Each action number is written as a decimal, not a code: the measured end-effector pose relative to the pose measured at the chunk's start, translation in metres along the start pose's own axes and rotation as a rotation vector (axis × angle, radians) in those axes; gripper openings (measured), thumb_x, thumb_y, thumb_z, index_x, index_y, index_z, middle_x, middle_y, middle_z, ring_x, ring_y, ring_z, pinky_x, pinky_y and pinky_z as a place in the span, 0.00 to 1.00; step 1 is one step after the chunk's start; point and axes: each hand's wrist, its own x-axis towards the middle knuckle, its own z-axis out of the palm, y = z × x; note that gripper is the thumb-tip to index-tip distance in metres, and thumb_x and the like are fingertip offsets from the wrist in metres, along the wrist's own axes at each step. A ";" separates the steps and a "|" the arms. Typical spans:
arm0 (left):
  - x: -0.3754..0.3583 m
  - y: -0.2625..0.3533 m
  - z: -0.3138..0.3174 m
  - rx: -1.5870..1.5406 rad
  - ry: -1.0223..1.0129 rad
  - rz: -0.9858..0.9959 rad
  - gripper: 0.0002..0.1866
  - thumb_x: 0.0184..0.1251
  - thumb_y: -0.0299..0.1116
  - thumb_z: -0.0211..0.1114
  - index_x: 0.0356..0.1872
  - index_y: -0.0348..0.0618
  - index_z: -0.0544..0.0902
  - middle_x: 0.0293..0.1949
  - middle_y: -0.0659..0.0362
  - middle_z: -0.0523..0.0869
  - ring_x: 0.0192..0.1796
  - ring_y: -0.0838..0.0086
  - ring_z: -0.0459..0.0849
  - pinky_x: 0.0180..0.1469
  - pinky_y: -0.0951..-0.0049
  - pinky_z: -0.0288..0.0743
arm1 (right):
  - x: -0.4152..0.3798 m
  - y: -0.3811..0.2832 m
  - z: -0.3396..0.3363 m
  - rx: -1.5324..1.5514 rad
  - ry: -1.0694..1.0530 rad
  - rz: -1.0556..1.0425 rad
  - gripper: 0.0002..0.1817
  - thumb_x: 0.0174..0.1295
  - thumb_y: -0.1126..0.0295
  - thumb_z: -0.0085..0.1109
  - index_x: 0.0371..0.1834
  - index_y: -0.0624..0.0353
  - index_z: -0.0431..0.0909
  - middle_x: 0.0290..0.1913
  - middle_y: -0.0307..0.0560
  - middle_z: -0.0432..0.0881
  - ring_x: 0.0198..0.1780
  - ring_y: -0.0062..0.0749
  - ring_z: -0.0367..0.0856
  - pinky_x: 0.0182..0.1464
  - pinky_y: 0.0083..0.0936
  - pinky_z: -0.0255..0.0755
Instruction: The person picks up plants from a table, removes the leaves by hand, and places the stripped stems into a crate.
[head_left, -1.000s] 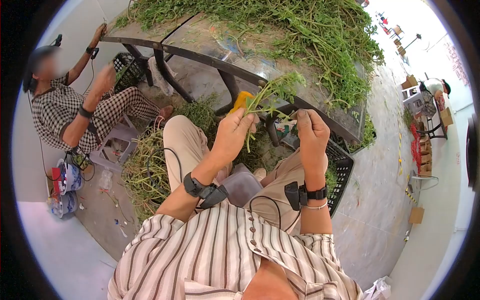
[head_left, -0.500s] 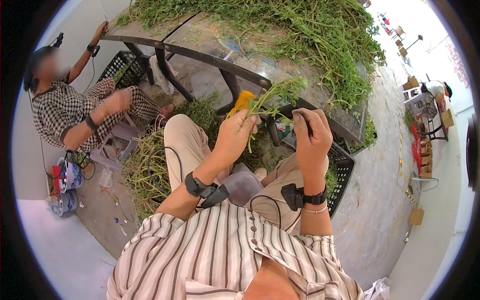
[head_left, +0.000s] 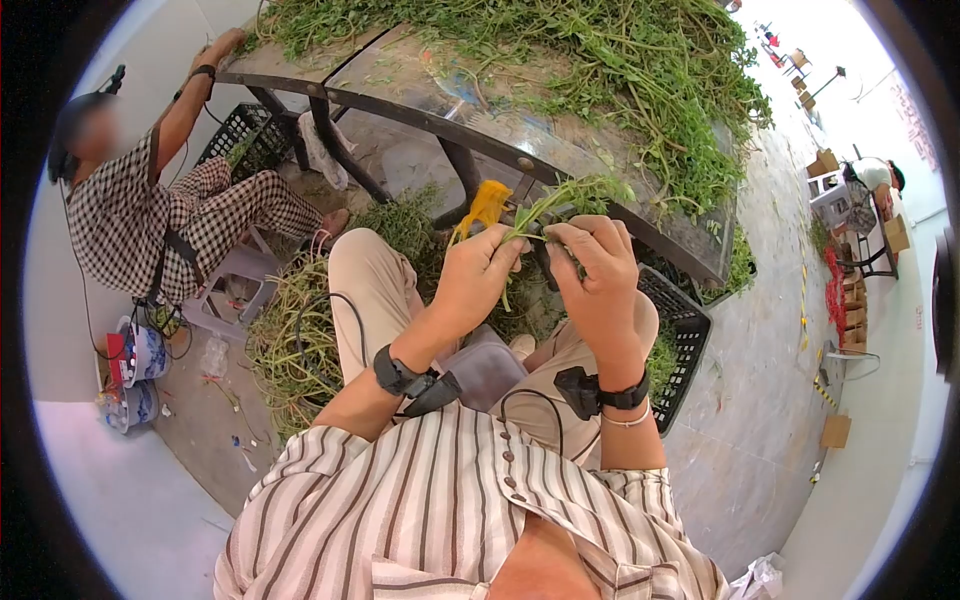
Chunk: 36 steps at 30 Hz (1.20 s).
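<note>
My left hand (head_left: 475, 278) is closed round a small bunch of green leafy stems (head_left: 540, 208). The leafy tops point up and to the right, while cut ends hang below the fingers. My right hand (head_left: 597, 272), its thumb and forefinger pinched together, grips a thin stem that sticks out sideways from the bunch. Both hands are above my lap, just short of the table edge. Beyond them, a large heap of leafy greens (head_left: 650, 85) covers much of the table (head_left: 590, 148).
A yellow bag (head_left: 487, 204) hangs by the table frame. Loose stems (head_left: 280, 345) are piled left of my knee; a black crate (head_left: 690, 345) stands at the right. Across the table's left corner, a co-worker (head_left: 120, 215) in checked clothes reaches onto the tabletop.
My right hand has moved left and closer to my left hand, from the stem's far end to near the bunch. The co-worker's lower arm has risen to the tabletop.
</note>
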 end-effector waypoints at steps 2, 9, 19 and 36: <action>-0.001 0.000 0.000 0.000 -0.003 -0.004 0.11 0.70 0.33 0.54 0.38 0.36 0.80 0.24 0.56 0.80 0.25 0.74 0.76 0.31 0.74 0.69 | -0.001 0.000 0.002 -0.011 -0.001 -0.010 0.09 0.47 0.79 0.63 0.33 0.59 0.81 0.34 0.44 0.78 0.36 0.39 0.74 0.38 0.30 0.70; -0.002 -0.002 0.001 -0.005 -0.027 0.019 0.10 0.70 0.33 0.54 0.39 0.36 0.80 0.25 0.56 0.80 0.26 0.73 0.76 0.32 0.74 0.69 | -0.004 0.005 0.007 -0.017 -0.019 -0.015 0.08 0.46 0.78 0.63 0.32 0.60 0.80 0.34 0.44 0.78 0.36 0.40 0.74 0.38 0.31 0.70; -0.004 -0.001 0.006 -0.006 -0.076 -0.011 0.11 0.70 0.33 0.54 0.38 0.36 0.80 0.24 0.55 0.79 0.24 0.71 0.75 0.30 0.73 0.69 | -0.007 0.009 0.017 -0.001 0.011 0.006 0.06 0.43 0.82 0.57 0.26 0.62 0.74 0.30 0.47 0.74 0.34 0.45 0.70 0.36 0.35 0.67; 0.000 -0.003 -0.002 -0.395 -0.128 -0.245 0.16 0.73 0.39 0.51 0.36 0.38 0.82 0.23 0.66 0.78 0.24 0.85 0.69 0.27 0.82 0.62 | -0.012 0.012 0.007 0.394 0.073 0.460 0.06 0.61 0.78 0.53 0.41 0.63 0.75 0.30 0.41 0.77 0.29 0.21 0.71 0.34 0.20 0.68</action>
